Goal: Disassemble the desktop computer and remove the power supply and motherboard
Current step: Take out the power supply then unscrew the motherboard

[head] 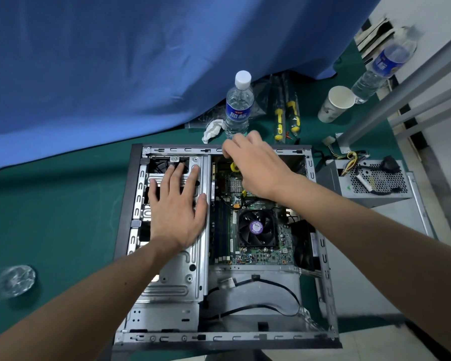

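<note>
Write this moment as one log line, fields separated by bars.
left hand flat on drive cage | right hand grips yellow-handled tool over motherboard | power supply already outside case

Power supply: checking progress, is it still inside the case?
No, the power supply sits on the table right of the open case, wires loose.
</note>
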Motion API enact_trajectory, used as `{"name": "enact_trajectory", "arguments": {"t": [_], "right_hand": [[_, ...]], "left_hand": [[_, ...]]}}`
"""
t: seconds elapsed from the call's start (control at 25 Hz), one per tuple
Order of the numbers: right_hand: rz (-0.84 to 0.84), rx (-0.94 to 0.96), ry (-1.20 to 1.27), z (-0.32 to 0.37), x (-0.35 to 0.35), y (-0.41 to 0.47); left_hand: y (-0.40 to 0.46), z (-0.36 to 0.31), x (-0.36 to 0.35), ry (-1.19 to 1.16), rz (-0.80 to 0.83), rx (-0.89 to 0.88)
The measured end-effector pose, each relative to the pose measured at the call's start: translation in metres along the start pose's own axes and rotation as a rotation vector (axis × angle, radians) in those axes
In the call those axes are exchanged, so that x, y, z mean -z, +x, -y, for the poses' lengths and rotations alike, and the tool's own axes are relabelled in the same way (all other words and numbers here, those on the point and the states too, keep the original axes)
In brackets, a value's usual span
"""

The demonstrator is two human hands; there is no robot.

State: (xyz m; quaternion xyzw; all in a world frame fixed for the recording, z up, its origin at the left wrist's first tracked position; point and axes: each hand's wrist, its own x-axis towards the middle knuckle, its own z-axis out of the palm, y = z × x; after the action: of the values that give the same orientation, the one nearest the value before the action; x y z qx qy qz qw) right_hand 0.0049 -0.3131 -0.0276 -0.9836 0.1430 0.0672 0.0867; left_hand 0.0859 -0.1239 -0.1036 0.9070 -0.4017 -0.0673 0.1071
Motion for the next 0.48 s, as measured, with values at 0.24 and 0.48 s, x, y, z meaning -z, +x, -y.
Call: {"name": "enact_trajectory", "arguments": {"t": [0.24, 0.48], "right_hand": [[-0.057, -0.231, -0.171, 0.006, -0.011, -0.01], [-0.016, -0.117, -0.151, 0.008, -0.008, -0.008]], "left_hand": [[0.0, -0.001, 0.0, -0.004, -0.002, 0.003], [0.0, -0.001, 0.001, 0.004, 0.005, 0.003]]}}
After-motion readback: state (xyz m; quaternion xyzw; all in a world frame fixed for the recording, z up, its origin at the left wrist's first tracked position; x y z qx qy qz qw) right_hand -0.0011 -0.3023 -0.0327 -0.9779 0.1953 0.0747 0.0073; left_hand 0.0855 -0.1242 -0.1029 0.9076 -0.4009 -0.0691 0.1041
